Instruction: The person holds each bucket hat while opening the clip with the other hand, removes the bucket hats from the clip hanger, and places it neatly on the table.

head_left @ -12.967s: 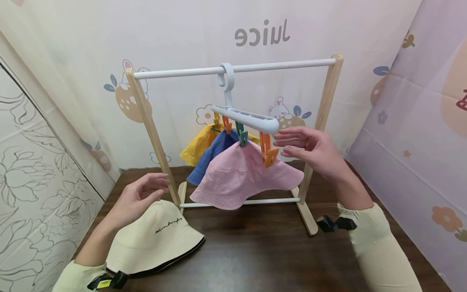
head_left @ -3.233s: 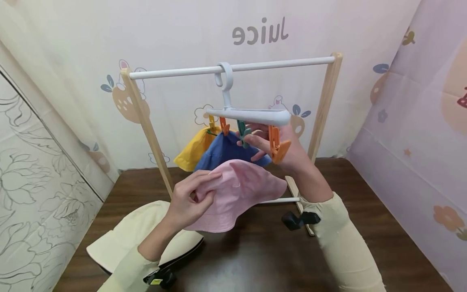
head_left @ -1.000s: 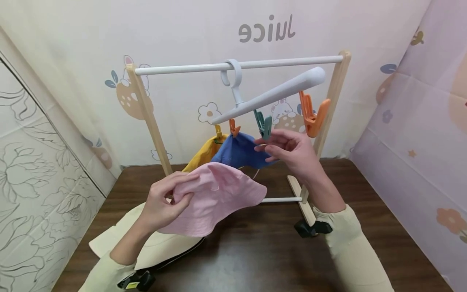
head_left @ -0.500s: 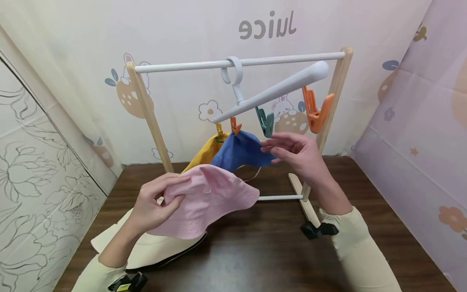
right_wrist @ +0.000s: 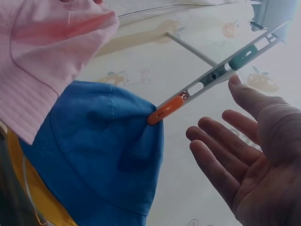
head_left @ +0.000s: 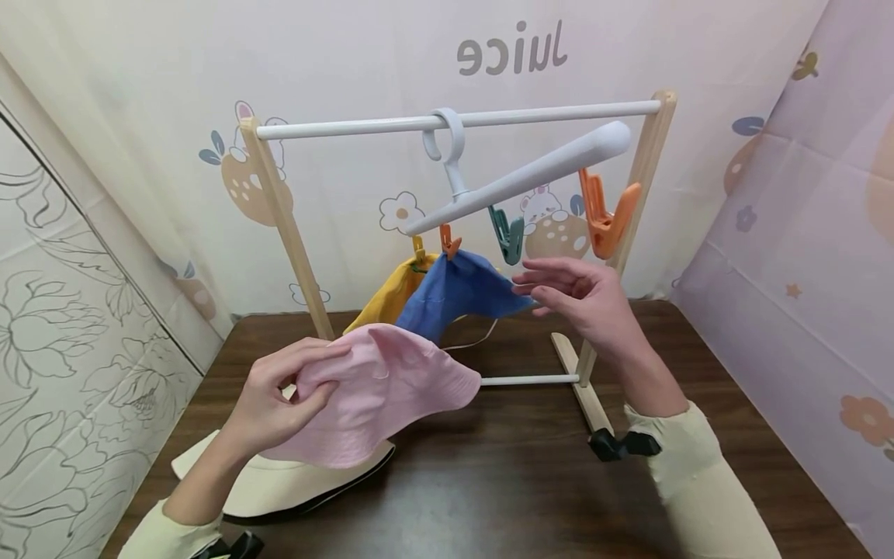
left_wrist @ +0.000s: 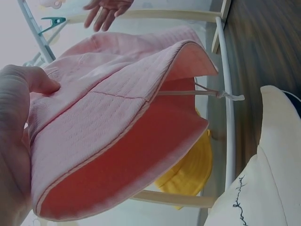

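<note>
Pink hat (head_left: 387,392), hollow side down, in left hand (head_left: 275,397) pinch; right hand (head_left: 585,299) loosely spread near green clip (head_left: 512,242).

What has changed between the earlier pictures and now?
The pink hat came off the hanger and moved down and left; the left hand now holds it. The hanger's right end rose. The right hand, on the green peg before, has let go and is below it. The blue hat and yellow hat stay clipped.
</note>
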Tool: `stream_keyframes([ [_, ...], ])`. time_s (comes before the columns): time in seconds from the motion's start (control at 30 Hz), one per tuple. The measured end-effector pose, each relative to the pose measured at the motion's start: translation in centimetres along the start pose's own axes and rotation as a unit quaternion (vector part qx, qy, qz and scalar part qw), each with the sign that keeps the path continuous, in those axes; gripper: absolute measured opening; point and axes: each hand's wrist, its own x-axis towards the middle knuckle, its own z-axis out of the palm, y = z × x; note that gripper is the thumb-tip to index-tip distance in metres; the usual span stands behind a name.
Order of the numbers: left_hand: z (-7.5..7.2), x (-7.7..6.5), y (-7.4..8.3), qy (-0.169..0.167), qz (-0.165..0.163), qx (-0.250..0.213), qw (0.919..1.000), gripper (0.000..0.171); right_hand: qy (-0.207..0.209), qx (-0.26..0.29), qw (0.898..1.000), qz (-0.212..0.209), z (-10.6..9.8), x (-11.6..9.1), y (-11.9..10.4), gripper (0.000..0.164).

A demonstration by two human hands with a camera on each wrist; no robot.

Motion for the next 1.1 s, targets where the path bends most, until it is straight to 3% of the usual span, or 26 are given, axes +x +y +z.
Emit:
stream_keyframes([
  [0.27, -0.3, -0.2, 0.1, 0.000, 0.012, -0.007, 0.9999, 0.060, -0.002, 0.006, 1.000, -0.005, -0.3, -0.1, 0.1, 0.039],
  [0.7, -0.1, -1.0, 0.4, -0.017, -0.019, -0.014, 0.9996, 0.060, -0.002, -0.004, 1.000, -0.002, -0.2, -0.4, 0.3, 0.038],
  [1.1, 0.8, -1.8, 0.7, -0.027, -0.022, -0.030, 0.9989, 0.061, -0.001, -0.007, 1.000, 0.000, -0.3, -0.5, 0.1, 0.037],
])
